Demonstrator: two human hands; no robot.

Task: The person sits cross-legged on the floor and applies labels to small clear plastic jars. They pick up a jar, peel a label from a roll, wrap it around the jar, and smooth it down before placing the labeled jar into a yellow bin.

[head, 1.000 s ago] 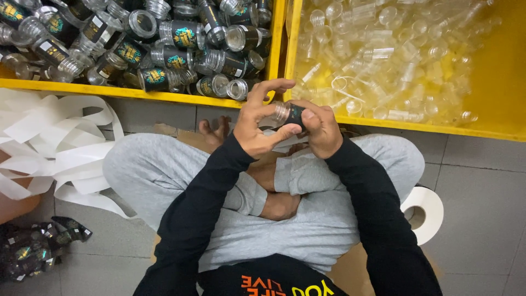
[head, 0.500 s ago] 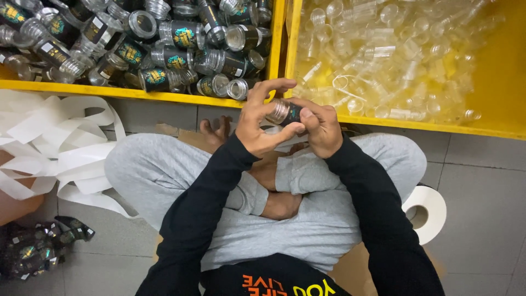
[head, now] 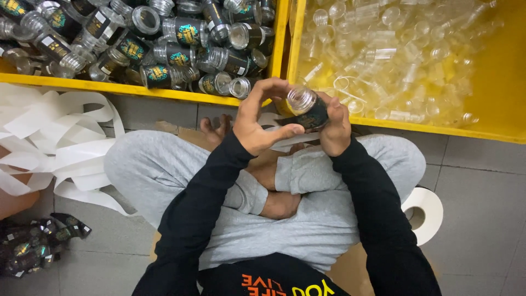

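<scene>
Here, both hands' grip on a small jar (head: 307, 107), yellow bins (head: 282, 33) just beyond, paper strips (head: 55, 137) alongside.

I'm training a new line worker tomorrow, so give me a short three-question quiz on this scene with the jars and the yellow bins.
1. True or false: the jar is held by both the left hand and the right hand.
2. Which bin holds the labelled jars? A) the left yellow bin B) the right yellow bin
3. Fill in: the white roll lies on the floor beside the person's ____ knee.

Key:
1. True; its open mouth has no lid.
2. A; the right bin holds clear, unlabelled jars.
3. Right.
</scene>
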